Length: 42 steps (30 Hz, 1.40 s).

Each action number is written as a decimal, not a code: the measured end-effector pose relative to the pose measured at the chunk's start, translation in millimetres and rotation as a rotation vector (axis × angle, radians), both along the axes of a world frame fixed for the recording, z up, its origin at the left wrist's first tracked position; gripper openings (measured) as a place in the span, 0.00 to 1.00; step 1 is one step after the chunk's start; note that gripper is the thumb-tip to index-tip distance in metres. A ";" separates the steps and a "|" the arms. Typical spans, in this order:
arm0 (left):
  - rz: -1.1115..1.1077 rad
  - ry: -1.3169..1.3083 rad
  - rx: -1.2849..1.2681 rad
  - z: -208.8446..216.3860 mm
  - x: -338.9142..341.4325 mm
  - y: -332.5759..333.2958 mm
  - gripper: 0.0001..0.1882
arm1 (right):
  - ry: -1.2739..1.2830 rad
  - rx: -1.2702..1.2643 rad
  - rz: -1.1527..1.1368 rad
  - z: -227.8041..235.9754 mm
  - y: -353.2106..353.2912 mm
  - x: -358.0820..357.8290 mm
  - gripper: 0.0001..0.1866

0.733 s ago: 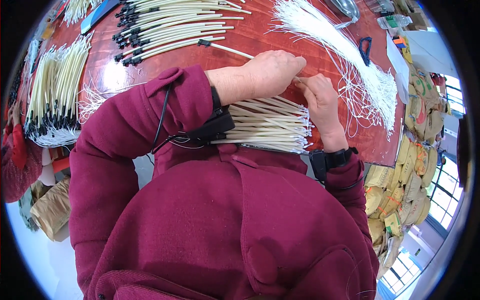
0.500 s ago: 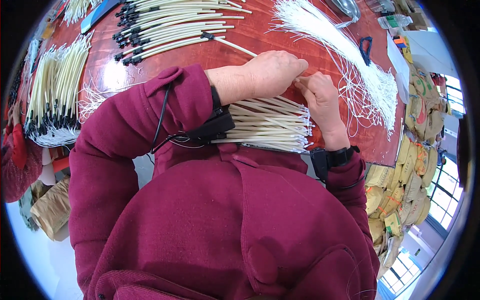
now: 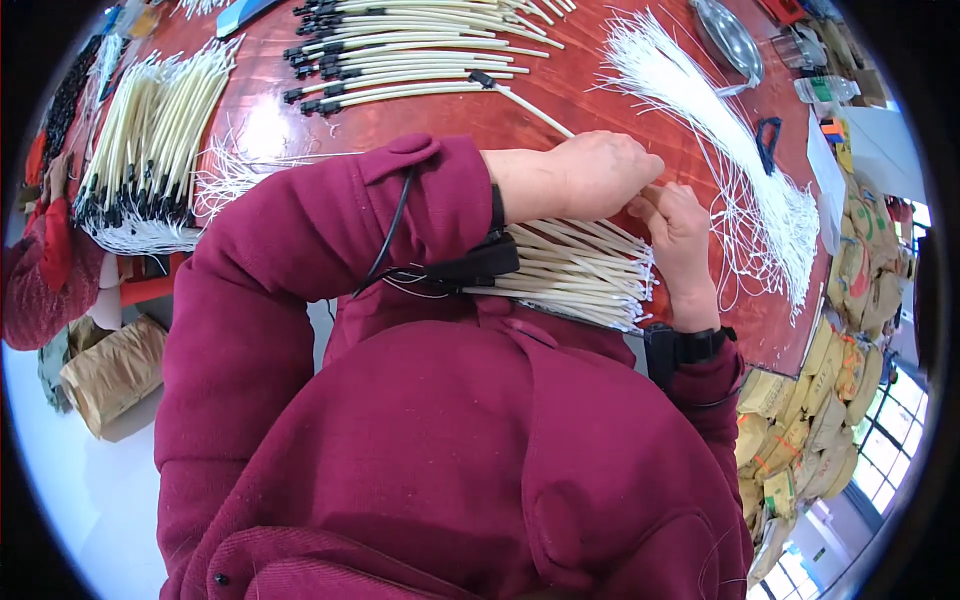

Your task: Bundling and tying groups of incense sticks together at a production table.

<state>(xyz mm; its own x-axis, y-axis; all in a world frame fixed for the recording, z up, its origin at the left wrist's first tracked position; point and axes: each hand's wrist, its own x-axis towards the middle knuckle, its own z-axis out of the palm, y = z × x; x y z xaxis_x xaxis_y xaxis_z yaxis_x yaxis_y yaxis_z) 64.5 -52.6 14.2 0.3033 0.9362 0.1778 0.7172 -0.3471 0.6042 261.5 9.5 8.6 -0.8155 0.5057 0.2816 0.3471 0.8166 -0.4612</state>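
My left hand (image 3: 608, 174) is closed around the near end of a thin cream tube (image 3: 533, 108) with a black fitting (image 3: 482, 79) on its far end. My right hand (image 3: 680, 228) meets it at the fingertips, thumb and finger pinched together. What the right fingers hold is too small to make out, and the tube's near end is hidden inside the left hand. Below both hands, close to my body, lies a pile of cream tubes (image 3: 575, 268) with white tips. Farther off, a row of similar tubes (image 3: 430, 67) has black fittings at the left ends.
A long bundle of white cords (image 3: 735, 165) fans out on the red table (image 3: 410, 120) at the right, beside a metal scoop (image 3: 728, 40). More black-ended tubes (image 3: 160, 130) are stacked at the left. Another person's sleeve (image 3: 55, 245) shows at the left edge. Stacked sacks (image 3: 805, 420) stand at the right.
The whole view has shifted, so table and hands appear farther right and a little lower. My hands stay together, with the tube still in the left one.
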 end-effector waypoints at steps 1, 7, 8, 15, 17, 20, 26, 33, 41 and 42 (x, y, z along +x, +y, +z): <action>0.003 -0.002 0.016 -0.8 -1.2 -0.4 0.10 | 0.014 -0.006 0.005 0.8 -0.3 -2.6 0.05; 0.030 -0.073 -0.006 4.6 4.6 -0.6 0.11 | 0.066 -0.040 -0.013 -1.1 -1.3 -7.3 0.05; 0.033 -0.072 -0.005 4.9 5.2 0.0 0.11 | 0.068 -0.038 -0.023 -0.6 -2.0 -8.4 0.05; 0.015 -0.056 0.051 11.3 -5.9 -11.1 0.11 | 0.138 -0.023 0.048 1.6 -5.2 -18.9 0.04; 0.055 0.044 0.182 19.5 -18.8 -25.7 0.11 | 0.042 -0.104 0.046 9.8 -8.6 -21.2 0.04; 0.150 0.261 0.358 51.0 -49.0 -47.7 0.14 | 0.000 -0.186 -0.001 13.9 -3.6 -10.4 0.05; 0.370 0.108 0.430 58.1 -131.7 -90.8 0.18 | 0.070 -0.388 0.015 21.4 -2.9 -10.6 0.08; 0.278 0.019 0.436 44.3 -144.3 -103.3 0.10 | 0.063 -0.501 0.013 24.1 -11.9 -13.9 0.08; 0.417 -0.500 0.303 34.8 -147.5 -109.4 0.06 | 0.062 -0.214 0.065 28.5 -8.9 -10.9 0.06; 0.469 -0.497 0.270 31.6 -168.3 -115.6 0.07 | 0.098 -0.032 0.135 32.4 -9.1 -12.0 0.06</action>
<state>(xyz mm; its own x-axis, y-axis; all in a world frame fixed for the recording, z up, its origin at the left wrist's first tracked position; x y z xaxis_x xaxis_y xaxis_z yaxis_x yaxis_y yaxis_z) -103.8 -168.1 45.8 -0.2952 0.8517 0.4329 0.4904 -0.2538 0.8337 249.6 0.4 41.0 -0.8459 0.4038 0.3485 0.1878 0.8370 -0.5140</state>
